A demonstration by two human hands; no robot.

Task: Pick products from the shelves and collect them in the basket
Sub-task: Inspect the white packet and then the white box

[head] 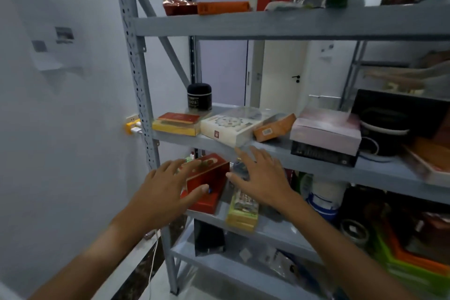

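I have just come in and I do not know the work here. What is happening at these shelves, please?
A person is reaching with both hands toward a grey metal shelf rack full of boxed products. The left hand and the right hand are open and hold nothing. They hover in front of a red box on a lower shelf. Nothing is picked up at this moment.

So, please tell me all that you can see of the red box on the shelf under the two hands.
The red box is oblong and looks like glossy cardboard, with a paler printed design on its top face, too blurred to read. It lies tilted on the grey shelf, beside a green-yellow pack. The left hand spreads open in front of it, thumb across its side; real contact cannot be told. The right hand does not touch it.
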